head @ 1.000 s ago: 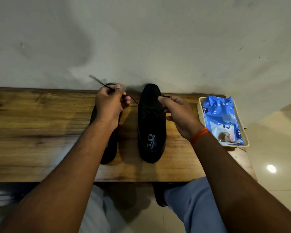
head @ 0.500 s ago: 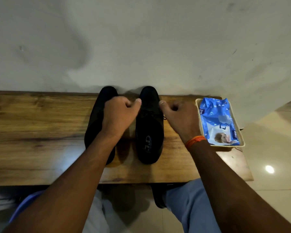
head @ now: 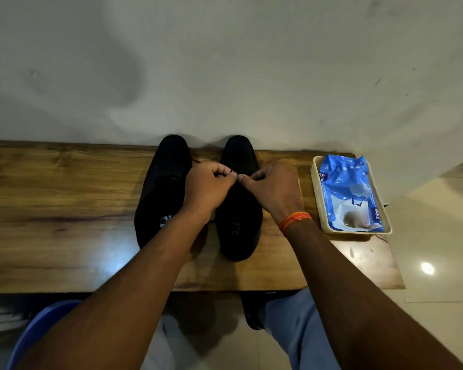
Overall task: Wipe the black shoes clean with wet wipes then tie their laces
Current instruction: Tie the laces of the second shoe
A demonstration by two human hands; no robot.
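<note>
Two black shoes stand side by side on the wooden table (head: 51, 209), toes toward the wall. The left shoe (head: 163, 188) is partly covered by my left forearm. Over the lacing of the right shoe (head: 238, 231), my left hand (head: 207, 186) and my right hand (head: 274, 189) meet thumb to thumb. Both are closed, each pinching a bit of the thin black lace; a small piece of lace shows between the fingertips. The rest of the lace is hidden under the hands.
A cream tray (head: 317, 198) with a blue pack of wet wipes (head: 350, 193) sits at the table's right end. A pale wall rises right behind the shoes. My knees, a blue seat (head: 38, 329) and a dark shoe on the floor (head: 251, 311) lie below the near edge.
A second ago my hands were apart, pulling the lace ends out sideways. They have come together over the right shoe, fingertips touching.
</note>
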